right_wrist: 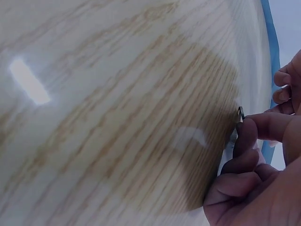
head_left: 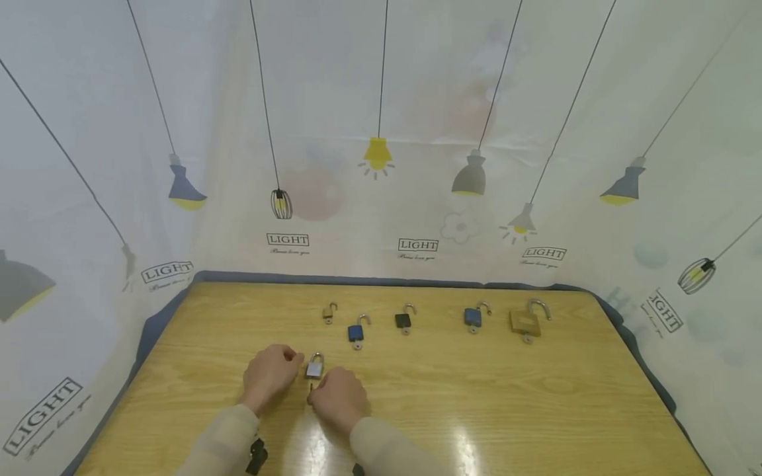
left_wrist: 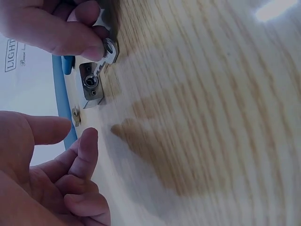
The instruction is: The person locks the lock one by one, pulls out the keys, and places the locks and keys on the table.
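A silver padlock (head_left: 314, 369) lies on the table with its shackle closed, pointing away from me. In the left wrist view its keyhole face (left_wrist: 91, 81) is turned toward the camera. My right hand (head_left: 340, 399) pinches a small key (left_wrist: 111, 51) between thumb and forefinger. The key's toothed blade reaches right up to the keyhole. In the right wrist view the key (right_wrist: 241, 113) shows only as a sliver at the fingertips. To the left of the padlock is my left hand (head_left: 270, 375), with loosely bent fingers (left_wrist: 87, 153) and nothing in them.
Farther back stand several padlocks with raised shackles and keys in them: a small brass padlock (head_left: 328, 313), a blue padlock (head_left: 355, 332), a black padlock (head_left: 403, 321), another blue padlock (head_left: 473, 317) and a large brass padlock (head_left: 525, 322). Printed curtain (head_left: 381, 218) surrounds the wooden table (head_left: 476, 396).
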Tool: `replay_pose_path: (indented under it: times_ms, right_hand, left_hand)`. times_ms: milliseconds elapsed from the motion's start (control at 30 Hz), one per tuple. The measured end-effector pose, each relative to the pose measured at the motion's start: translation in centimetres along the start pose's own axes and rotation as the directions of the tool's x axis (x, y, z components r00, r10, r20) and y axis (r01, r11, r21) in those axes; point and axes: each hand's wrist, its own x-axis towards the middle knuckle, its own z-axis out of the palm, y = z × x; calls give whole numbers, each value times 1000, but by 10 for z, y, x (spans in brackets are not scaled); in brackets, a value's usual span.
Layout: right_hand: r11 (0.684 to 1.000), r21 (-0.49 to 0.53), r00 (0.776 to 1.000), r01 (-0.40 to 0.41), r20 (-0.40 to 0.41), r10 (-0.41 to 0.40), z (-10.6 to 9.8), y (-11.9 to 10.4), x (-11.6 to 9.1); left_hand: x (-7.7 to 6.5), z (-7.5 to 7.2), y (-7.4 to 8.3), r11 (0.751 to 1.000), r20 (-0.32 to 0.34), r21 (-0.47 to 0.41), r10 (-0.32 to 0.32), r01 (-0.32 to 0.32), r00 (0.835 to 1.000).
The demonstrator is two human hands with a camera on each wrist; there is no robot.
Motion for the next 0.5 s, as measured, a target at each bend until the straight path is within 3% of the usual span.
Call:
replay_pose_path:
  times_ms: [333, 500]
  right_hand:
    - [1000, -22, 999, -15, -33, 14, 2, -1, 0]
    - [1000, -9, 999, 20, -38, -20, -5, 2, -1]
  left_hand:
    - [-1, -2, 1, 1000, -2, 3, 2, -2, 1000]
    - [-1, -2, 2, 1000, -13, 7, 3, -3, 1000]
